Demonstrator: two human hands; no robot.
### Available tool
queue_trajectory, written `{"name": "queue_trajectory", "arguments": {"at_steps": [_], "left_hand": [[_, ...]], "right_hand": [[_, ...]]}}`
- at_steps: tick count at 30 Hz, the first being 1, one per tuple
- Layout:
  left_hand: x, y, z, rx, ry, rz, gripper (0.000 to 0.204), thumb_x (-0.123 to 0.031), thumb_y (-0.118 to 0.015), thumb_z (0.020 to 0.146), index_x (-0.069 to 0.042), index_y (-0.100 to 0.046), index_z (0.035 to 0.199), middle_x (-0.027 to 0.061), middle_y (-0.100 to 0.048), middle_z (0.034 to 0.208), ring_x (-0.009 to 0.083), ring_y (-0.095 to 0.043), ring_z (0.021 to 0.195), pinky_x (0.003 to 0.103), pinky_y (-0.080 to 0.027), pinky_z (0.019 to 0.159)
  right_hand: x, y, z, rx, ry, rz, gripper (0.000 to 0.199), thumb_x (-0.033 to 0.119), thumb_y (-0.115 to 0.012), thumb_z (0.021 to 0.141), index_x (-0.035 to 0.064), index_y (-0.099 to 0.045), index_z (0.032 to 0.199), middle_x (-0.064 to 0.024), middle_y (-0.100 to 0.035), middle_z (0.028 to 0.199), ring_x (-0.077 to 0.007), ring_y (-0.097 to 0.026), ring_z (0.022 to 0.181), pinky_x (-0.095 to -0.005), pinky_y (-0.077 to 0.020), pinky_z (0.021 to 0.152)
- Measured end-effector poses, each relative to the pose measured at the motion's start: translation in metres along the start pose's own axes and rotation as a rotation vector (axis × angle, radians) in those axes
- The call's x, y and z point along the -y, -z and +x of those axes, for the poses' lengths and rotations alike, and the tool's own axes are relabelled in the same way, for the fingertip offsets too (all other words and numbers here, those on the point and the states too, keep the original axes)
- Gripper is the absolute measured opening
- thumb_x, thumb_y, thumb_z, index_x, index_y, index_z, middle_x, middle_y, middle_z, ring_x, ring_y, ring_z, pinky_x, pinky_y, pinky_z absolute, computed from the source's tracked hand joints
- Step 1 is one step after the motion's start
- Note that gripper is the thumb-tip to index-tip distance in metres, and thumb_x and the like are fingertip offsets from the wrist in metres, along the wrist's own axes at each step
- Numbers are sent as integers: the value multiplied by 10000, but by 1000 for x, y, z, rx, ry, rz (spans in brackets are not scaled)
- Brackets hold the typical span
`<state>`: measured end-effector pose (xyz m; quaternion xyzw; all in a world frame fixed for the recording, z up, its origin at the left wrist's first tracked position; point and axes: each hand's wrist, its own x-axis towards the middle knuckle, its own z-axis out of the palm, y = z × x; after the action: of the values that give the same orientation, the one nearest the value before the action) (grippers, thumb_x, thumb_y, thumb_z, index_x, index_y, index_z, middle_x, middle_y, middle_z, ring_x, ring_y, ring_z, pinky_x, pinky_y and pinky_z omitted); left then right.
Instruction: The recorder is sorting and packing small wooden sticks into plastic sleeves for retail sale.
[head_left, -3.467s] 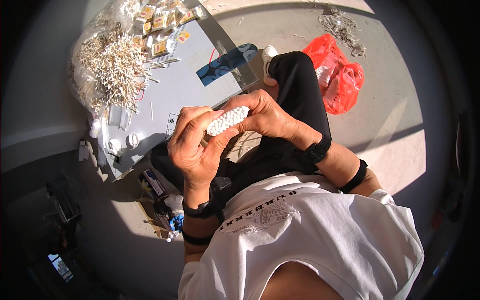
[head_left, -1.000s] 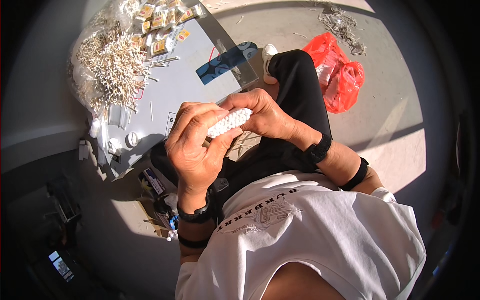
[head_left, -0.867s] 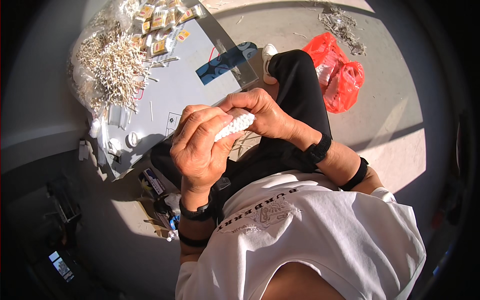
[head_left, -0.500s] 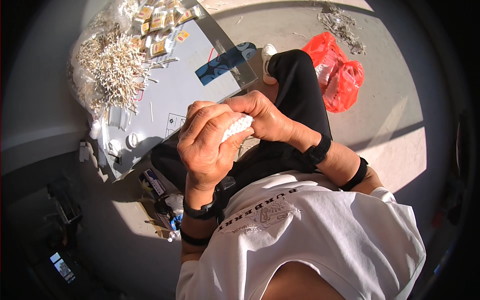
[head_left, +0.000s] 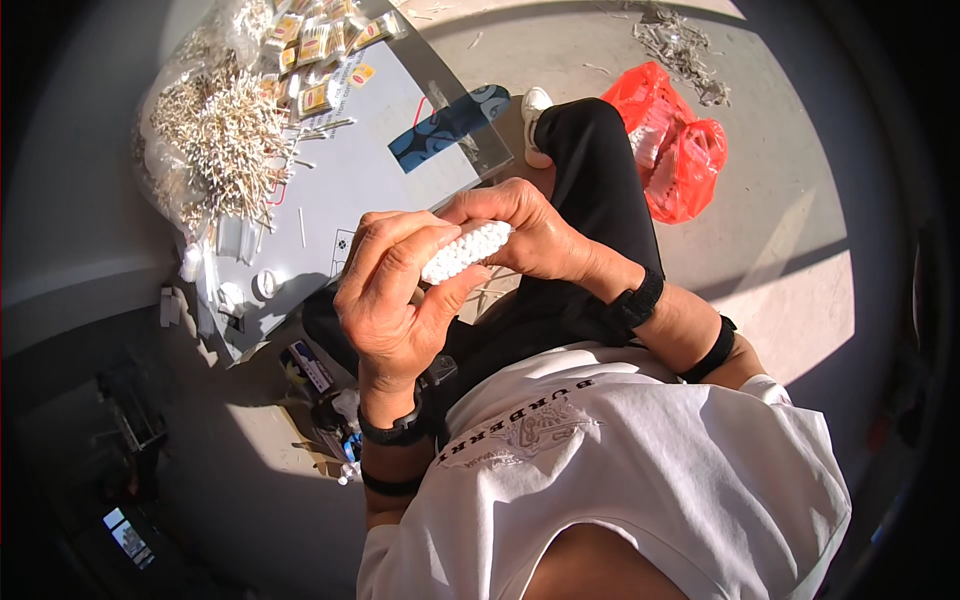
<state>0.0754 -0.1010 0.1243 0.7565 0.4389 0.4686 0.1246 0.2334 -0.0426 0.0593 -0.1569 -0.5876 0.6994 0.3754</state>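
Observation:
Above my lap, both hands hold a bundle of cotton swabs (head_left: 466, 252), its packed white tips turned toward me. My left hand (head_left: 393, 285) grips the bundle's left end, thumb below and fingers above. At the other end my right hand (head_left: 520, 228) is closed round the bundle, with its fingertips partly hidden. A big heap of loose cotton swabs (head_left: 225, 135) spills from a clear plastic bag (head_left: 165, 150) on the table at the left. Small packets of cotton swabs (head_left: 318, 95) lie beyond it, and a single swab (head_left: 302, 227) lies apart on the tabletop.
The grey table (head_left: 375, 115) has a blue patterned strip (head_left: 450, 128) near its right corner. A red plastic bag (head_left: 690, 170) with pale contents stands on the floor at the right. Scraps (head_left: 680, 50) lie behind it. A small box (head_left: 308, 367) is below the table's near edge.
My left hand has shifted slightly left and tilted outward. More of the swab bundle's white tips now shows between my hands.

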Motion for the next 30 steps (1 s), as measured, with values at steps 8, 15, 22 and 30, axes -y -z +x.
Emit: {"name": "queue_trajectory", "arguments": {"at_steps": [8,15,22,30], "left_hand": [[6,-1,-7,-45,-39,-16,371,-147,-838,698,19,-647,969,118,-644,928,279,-611,832,359,-516,716],[0,-8,3,-38,-38,-55,439,-138,-862,649,11,-642,999,121,-644,942,279,-608,834,363,-512,727],[9,-16,-2,-29,-51,-85,466,-169,-874,642,7,-642,1006,124,-643,982,269,-610,847,366,-515,738],[12,-8,-10,-98,95,-224,452,-143,-849,670,16,-624,1029,135,-652,971,267,-624,864,354,-511,756]], "right_hand": [[-2,-1,1,4,-3,45,197,16,-730,814,2,-673,1003,-21,-685,911,-67,-599,874,-247,-500,770],[-6,-4,0,2,12,17,212,-22,-712,808,-9,-662,1013,2,-658,848,-39,-548,832,-227,-473,762],[-6,-4,0,-43,-11,43,220,-20,-723,799,-3,-662,1009,11,-655,840,-35,-535,825,-229,-468,753],[-4,1,1,-15,-38,-9,241,20,-762,787,11,-672,1011,-7,-685,906,-68,-601,878,-255,-509,794]]}}
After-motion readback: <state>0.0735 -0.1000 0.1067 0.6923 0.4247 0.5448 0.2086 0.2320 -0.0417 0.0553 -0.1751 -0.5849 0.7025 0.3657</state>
